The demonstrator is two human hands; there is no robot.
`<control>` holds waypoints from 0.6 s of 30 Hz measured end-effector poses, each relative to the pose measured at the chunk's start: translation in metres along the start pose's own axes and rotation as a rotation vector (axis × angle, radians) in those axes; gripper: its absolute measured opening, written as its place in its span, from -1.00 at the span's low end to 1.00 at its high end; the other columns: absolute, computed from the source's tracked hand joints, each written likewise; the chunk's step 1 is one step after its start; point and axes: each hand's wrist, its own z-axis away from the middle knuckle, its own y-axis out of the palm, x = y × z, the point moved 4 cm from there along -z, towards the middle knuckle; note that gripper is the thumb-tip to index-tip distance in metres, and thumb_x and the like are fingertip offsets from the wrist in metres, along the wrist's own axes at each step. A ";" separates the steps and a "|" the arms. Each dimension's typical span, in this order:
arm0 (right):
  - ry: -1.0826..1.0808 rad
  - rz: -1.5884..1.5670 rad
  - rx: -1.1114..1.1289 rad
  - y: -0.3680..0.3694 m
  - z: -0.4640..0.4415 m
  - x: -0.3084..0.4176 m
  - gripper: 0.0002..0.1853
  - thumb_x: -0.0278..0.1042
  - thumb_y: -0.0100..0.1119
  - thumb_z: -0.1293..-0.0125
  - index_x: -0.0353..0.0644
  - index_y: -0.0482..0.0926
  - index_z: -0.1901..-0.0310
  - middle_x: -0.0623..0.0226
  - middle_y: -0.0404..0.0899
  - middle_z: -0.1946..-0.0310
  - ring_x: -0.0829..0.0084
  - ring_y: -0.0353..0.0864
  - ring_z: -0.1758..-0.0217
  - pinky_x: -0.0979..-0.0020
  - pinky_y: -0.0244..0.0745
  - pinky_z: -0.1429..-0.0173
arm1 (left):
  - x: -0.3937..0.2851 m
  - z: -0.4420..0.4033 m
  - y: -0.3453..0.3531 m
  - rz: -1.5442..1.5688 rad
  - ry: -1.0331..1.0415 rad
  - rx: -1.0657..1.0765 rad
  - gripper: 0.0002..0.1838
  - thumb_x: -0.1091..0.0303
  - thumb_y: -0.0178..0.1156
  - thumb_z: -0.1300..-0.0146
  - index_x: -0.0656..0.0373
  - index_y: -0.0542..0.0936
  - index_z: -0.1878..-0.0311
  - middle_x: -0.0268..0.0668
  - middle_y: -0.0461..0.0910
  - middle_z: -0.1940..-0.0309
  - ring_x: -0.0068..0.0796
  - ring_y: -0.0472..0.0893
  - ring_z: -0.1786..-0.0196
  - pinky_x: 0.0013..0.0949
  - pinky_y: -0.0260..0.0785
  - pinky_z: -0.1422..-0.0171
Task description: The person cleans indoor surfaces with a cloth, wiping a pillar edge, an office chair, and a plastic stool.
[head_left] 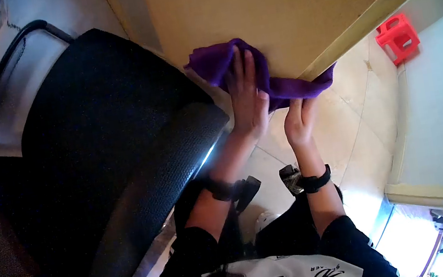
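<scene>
A purple cloth [297, 87] lies bunched along the lower edge of a tan wooden panel [271, 10]. My left hand [246, 94] presses the cloth against the panel, its fingers stretched out and partly covered by the folds. Near the panel's corner, my right hand [300, 118] is at the cloth's underside; its fingertips are hidden behind the cloth, and the visible fingers are bent around its lower edge. Both wrists wear black bands.
A black padded chair [108, 109] with a metal frame stands close on the left. On the tiled floor [345, 120] at the upper right is a red plastic stool [398, 38], beside a white wall [440, 106]. My knees and shoes are below my hands.
</scene>
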 end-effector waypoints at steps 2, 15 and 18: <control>-0.131 0.099 -0.038 -0.001 -0.008 0.010 -0.54 -0.46 -0.26 -0.34 -0.39 -0.01 -0.24 0.02 0.02 -0.26 0.21 0.02 -0.32 0.30 -0.10 -0.34 | 0.008 0.004 0.005 -0.076 -0.036 -0.014 -0.20 -0.16 -0.45 -0.27 0.39 -0.14 -0.31 0.17 -0.26 -0.33 0.21 -0.24 -0.36 0.04 -0.42 -0.37; 0.116 -0.197 0.022 0.007 0.052 -0.061 -0.60 -0.40 -0.26 -0.37 -0.30 0.10 -0.21 0.22 0.21 -0.13 0.41 0.22 -0.13 0.41 0.12 -0.23 | -0.017 0.006 -0.009 0.005 0.030 0.131 -0.28 0.09 -0.09 -0.13 0.32 0.06 -0.29 0.18 -0.11 -0.30 0.17 -0.07 -0.33 0.06 -0.33 -0.35; 0.137 -0.209 0.031 0.002 0.038 -0.050 -0.59 -0.33 -0.26 -0.37 -0.29 0.10 -0.21 0.23 0.21 -0.13 0.41 0.22 -0.14 0.41 0.12 -0.24 | -0.041 0.002 0.002 0.152 0.172 0.329 -0.33 0.14 -0.07 -0.11 0.30 0.15 -0.27 0.18 0.03 -0.26 0.16 0.03 -0.30 0.07 -0.29 -0.34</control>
